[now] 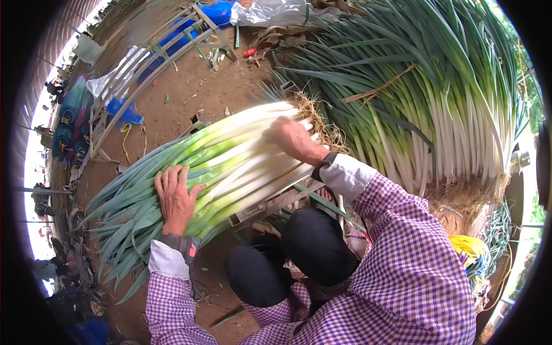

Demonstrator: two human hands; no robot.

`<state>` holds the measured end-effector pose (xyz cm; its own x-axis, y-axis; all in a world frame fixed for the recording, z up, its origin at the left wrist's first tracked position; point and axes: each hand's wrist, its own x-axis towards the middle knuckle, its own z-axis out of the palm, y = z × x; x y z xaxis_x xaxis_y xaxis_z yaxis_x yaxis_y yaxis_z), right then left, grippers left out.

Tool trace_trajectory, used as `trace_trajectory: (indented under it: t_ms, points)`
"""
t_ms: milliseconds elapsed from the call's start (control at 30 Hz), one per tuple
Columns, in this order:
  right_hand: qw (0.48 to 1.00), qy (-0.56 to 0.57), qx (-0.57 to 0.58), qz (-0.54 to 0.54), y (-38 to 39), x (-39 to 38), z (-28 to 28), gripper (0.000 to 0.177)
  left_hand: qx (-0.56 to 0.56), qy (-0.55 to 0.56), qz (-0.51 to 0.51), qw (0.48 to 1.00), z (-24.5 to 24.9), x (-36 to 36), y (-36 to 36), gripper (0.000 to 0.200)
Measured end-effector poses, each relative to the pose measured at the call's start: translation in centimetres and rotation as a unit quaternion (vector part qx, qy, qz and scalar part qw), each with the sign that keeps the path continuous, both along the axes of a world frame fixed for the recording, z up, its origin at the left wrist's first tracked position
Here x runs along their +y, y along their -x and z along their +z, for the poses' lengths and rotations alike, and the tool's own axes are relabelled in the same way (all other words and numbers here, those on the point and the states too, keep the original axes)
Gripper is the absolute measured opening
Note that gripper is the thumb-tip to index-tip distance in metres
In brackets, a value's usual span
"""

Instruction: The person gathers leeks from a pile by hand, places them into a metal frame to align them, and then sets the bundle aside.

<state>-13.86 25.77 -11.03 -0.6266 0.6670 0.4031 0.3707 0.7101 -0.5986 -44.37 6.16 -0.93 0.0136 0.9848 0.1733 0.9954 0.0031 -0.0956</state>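
A thick bundle of long green onions (247,152) lies across a low frame (276,208) in front of my knees. Its blue-green leaves fan out to the left, and its shaggy roots (330,129) point to the upper right. My left hand (176,198) rests on the leafy part with fingers and thumb spread. Over the white stalks near the roots, my right hand (296,140) is closed, knuckles up and slightly blurred. Its fingertips are turned away, so what they grip, if anything, is hidden.
A big heap of green onions (425,109) stands at the right, roots toward me. Blue plastic (123,111) and a curved pole frame (123,80) are at the upper left. Yellow strands (470,248) lie by my right elbow. Bare soil (172,98) shows beyond the bundle.
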Motion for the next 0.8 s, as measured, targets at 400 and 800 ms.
trace_trajectory:
  t_ms: [400, 800]
  points:
    - [0.995, -0.089, -0.038, 0.009, -0.9, -0.4, 1.1, 0.014, -0.033, -0.011, -0.012, 0.999, 0.1, -0.1, 0.1, 0.062]
    - [0.995, -0.104, -0.001, 0.009, 3.2, 1.1, 0.3, 0.013, -0.034, 0.000, -0.024, 0.999, -0.2, 0.2, 0.2, 0.063]
